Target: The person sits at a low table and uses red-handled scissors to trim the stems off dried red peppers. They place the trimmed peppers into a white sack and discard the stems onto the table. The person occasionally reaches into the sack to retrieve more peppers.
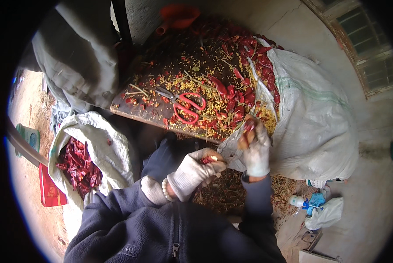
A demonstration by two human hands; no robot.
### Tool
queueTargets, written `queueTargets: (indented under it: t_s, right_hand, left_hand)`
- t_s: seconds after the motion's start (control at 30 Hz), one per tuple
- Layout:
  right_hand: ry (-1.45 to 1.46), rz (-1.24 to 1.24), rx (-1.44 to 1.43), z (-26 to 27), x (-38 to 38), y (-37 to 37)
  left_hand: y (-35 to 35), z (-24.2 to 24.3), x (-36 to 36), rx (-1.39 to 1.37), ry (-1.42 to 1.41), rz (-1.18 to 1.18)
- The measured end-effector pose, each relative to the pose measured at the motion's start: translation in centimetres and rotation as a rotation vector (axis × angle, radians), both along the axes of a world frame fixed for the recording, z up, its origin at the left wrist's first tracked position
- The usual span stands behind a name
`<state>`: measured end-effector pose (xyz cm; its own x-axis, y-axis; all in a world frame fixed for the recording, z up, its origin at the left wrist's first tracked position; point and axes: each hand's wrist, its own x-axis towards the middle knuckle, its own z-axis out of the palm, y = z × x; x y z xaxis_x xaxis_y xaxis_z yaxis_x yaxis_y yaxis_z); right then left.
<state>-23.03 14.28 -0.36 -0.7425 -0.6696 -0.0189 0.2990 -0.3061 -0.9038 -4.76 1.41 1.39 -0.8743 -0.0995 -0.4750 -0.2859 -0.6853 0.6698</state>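
Observation:
My left hand, in a white knit glove with the fingertips bare, is closed around a red dried chili pepper in front of my chest. A beaded bracelet circles that wrist. Near the table's front edge, my right hand is raised, its glove also leaving the fingertips bare. A dark red piece of chili shows between its fingers, somewhat blurred. Scissors with red handles lie on the brown tabletop, blades pointing left. Around them are scattered yellow seeds, stems and red chilies.
At right, a large white woven sack slumps against the table. An open sack at left holds dried chilies. A red plastic funnel sits at the back. Bottles and a red bag stand on the floor.

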Motion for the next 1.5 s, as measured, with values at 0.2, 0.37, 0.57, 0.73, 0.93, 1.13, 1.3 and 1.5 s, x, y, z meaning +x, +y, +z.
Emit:
queueTargets:
  t_s: [0.2, 0.37, 0.57, 0.73, 0.93, 1.13, 1.3, 1.5]
  right_hand:
    - [-0.175, 0.191, 0.019, 0.5, 8.7, 0.8]
    - [-0.3, 0.258, 0.172, 0.5, 10.1, 1.9]
    - [-0.217, 0.366, 0.295, 0.5, 10.0, 3.1]
    - [0.48, 0.11, 0.347, 0.9, 9.2, 3.3]
    - [1.508, 0.07, 0.655, 3.2, 8.9, 1.6]
    - [1.032, -0.049, 0.393, 1.8, 10.2, 0.4]
    - [0.516, -0.052, 0.195, 1.2, 10.4, 0.6]
    - [0.185, -0.06, 0.182, 1.3, 11.1, 1.3]
  left_hand:
    - [1.2, 0.2, 0.5, -0.097, 0.358, 0.18]
    - [1.1, 0.5, 1.4, 0.103, 0.335, 0.042]
    - [0.8, -0.5, 1.8, 0.038, 0.299, -0.013]
    - [0.5, -1.4, 1.8, -0.423, 0.248, 0.1]
    - [0.9, -2.5, 1.0, -0.751, 0.347, 0.198]
    - [1.1, -2.6, 1.1, -1.069, 0.322, 0.156]
    - [0.9, -2.2, 1.3, -1.171, 0.339, 0.109]
    - [1.0, -2.3, 1.3, -1.25, 0.44, 0.194]
